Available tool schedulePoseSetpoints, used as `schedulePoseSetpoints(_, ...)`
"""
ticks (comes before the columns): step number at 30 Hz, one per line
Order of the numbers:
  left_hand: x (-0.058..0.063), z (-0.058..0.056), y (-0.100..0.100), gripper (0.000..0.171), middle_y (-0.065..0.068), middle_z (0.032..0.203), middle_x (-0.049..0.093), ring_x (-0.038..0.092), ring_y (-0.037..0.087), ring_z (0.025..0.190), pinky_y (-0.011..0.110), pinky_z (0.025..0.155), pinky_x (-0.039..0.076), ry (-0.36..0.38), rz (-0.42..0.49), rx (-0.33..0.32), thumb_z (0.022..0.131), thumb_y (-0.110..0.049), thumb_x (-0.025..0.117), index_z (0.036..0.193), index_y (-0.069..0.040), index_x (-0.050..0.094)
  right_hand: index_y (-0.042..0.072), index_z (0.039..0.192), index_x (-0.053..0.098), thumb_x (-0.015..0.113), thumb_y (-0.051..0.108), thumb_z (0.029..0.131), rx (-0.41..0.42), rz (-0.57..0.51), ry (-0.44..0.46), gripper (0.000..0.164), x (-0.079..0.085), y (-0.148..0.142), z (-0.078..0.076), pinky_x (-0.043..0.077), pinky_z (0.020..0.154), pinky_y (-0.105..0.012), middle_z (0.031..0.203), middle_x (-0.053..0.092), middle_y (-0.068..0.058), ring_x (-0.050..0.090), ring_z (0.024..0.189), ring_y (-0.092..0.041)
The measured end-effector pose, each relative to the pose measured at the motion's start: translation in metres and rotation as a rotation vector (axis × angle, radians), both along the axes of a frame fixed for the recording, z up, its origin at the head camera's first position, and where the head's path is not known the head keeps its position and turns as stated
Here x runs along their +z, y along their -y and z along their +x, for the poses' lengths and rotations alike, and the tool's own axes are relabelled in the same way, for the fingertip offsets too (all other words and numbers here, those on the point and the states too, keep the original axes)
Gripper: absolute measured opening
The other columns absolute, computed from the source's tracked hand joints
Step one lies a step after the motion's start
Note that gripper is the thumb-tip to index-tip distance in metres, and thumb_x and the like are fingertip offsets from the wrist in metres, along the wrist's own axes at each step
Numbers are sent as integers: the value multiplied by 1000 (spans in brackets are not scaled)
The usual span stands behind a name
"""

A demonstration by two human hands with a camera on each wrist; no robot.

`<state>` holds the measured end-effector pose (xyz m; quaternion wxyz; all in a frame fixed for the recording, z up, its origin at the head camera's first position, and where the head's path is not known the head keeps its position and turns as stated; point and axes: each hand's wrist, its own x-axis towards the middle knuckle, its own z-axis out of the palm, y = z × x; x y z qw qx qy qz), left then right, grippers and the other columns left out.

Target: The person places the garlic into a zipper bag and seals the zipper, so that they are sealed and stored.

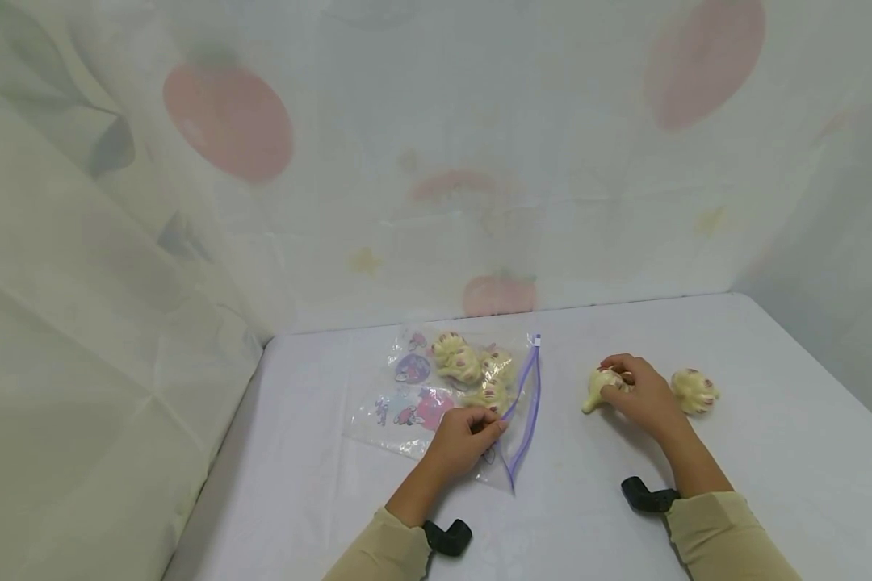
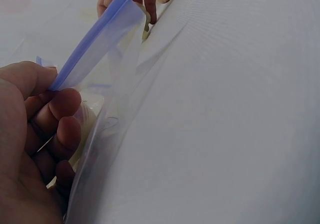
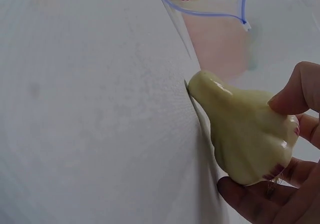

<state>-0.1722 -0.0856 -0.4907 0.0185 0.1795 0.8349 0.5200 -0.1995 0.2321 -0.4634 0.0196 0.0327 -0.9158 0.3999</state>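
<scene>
A clear zip bag (image 1: 400, 432) with a purple zip edge and printed pictures lies flat, its mouth facing right and partly parted. Inside it sit several cream garlic bulbs (image 1: 459, 365) with purple marks. My left hand (image 1: 459, 440) pinches the near side of the bag's mouth between thumb and curled fingers; the left wrist view shows the purple strip (image 2: 92, 41) in that pinch. To the right of the bag, my right hand (image 1: 643, 395) grips another garlic bulb (image 3: 245, 129) round its wide root end, stem pointing away from the palm. A loose garlic bulb (image 1: 693, 392) lies just right of that hand.
Everything rests on a table with a white cover (image 1: 567, 516). Pale fabric with fruit prints (image 1: 228, 121) hangs behind the table, and more fabric hangs at the left and right. Each wrist carries a black strap mount (image 1: 448, 537).
</scene>
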Motion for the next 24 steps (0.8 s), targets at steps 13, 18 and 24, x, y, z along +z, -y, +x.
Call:
schedulePoseSetpoints(13,-3,-1,0,14,-10,62,51,43,0,57,18,53,38,-11,-15,1,91,-26,71,81,-16,73,9,134,59,55,11,88,1,-53,-89,46,1,3,3,36,83,-40,126,46,-22,47,113,-35)
schedulePoseSetpoints(18,-4,-1,0,14,-11,63,51,43,0,57,17,53,38,-13,-20,-3,91,-26,71,82,-16,74,7,132,57,58,10,90,45,-95,-88,42,0,3,4,36,96,-53,140,45,-22,40,130,-40)
schedulePoseSetpoints(24,-4,-2,1,15,-11,63,51,43,0,57,17,53,38,-29,-11,-11,91,-27,71,81,-16,73,10,137,51,63,14,92,78,-130,-52,47,0,3,4,39,99,-59,142,47,-19,40,133,-45)
